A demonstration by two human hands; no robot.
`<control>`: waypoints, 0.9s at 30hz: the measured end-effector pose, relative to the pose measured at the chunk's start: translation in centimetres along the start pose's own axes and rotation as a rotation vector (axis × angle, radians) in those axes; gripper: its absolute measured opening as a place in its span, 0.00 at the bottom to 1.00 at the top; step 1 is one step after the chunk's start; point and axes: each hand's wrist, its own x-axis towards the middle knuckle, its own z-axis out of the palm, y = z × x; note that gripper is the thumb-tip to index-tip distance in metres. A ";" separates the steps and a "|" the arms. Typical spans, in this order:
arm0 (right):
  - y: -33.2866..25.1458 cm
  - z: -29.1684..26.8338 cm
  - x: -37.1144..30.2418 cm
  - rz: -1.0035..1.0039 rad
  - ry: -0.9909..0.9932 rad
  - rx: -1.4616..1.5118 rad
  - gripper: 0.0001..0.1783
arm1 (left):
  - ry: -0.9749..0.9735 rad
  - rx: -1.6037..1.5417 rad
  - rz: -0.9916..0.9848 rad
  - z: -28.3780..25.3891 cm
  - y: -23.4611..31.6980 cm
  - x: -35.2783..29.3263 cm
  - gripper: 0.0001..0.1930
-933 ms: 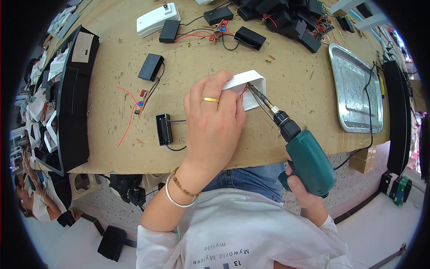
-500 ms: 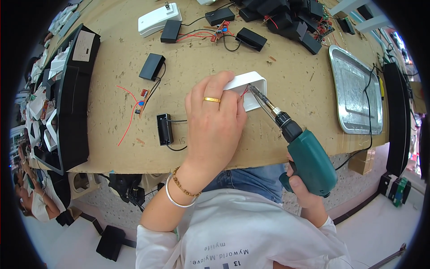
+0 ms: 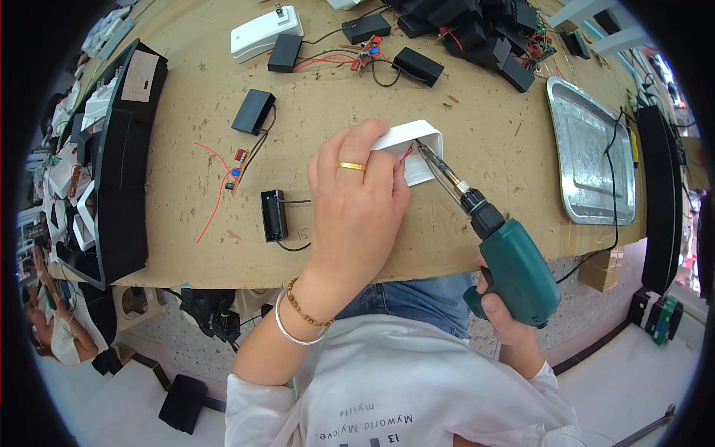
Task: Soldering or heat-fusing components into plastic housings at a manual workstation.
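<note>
My left hand (image 3: 356, 197) is closed around a white plastic housing (image 3: 406, 132), tilted with its open side to the right. Inside it a bit of red wire (image 3: 407, 153) shows; the rest of the inside is hidden by my fingers. My right hand (image 3: 508, 319) grips the handle of a green soldering gun (image 3: 521, 268). The gun's metal tip reaches into the housing, by its upper inner wall. Left of my left hand lies an open black case (image 3: 274, 216) with black leads. Farther left are a black box (image 3: 253, 110) and a small circuit board (image 3: 235, 172) with red wires.
A black bin (image 3: 119, 171) of white parts stands at the left edge. A metal tray (image 3: 592, 149) lies at the right, a black cable across it. At the back are a white plug-in housing (image 3: 264, 31), wired black boxes (image 3: 417, 65) and a black pile (image 3: 484, 33).
</note>
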 end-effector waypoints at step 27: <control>0.7 0.2 -1.6 0.071 0.115 0.221 0.37 | -0.047 0.088 0.045 -2.8 0.8 0.9 0.25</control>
